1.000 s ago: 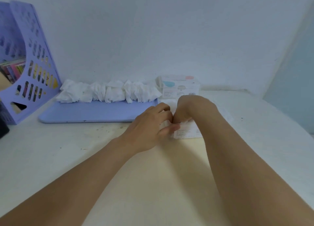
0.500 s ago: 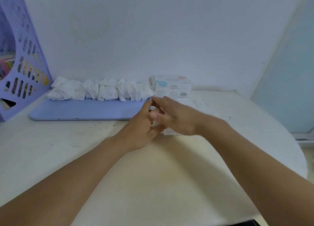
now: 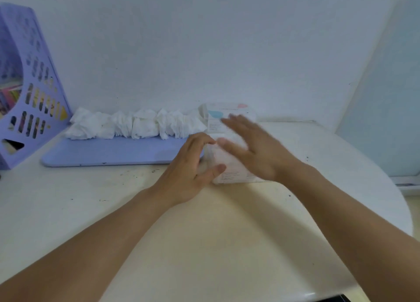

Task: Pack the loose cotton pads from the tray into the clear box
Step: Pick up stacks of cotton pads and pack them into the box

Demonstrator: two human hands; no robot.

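A row of loose white cotton pads (image 3: 136, 125) lies along the back edge of the lilac tray (image 3: 109, 152). Right of the tray stands the clear box (image 3: 229, 163), with its printed lid (image 3: 225, 117) raised behind it. My left hand (image 3: 193, 168) holds the box's left front corner, thumb on the front wall and fingers curled over the rim. My right hand (image 3: 252, 149) hovers over the box with fingers spread and straight, blurred by motion, holding nothing. The box's inside is mostly hidden by my hands.
A lilac perforated file holder (image 3: 29, 83) with books stands at the far left. The white wall runs close behind the tray. The cream table (image 3: 204, 233) curves away at the right, where a pale blue panel (image 3: 386, 110) stands.
My right hand has lifted out of the box and opened, its fingers now spread above it. My left hand has stayed on the box's left corner. The view has shifted slightly.
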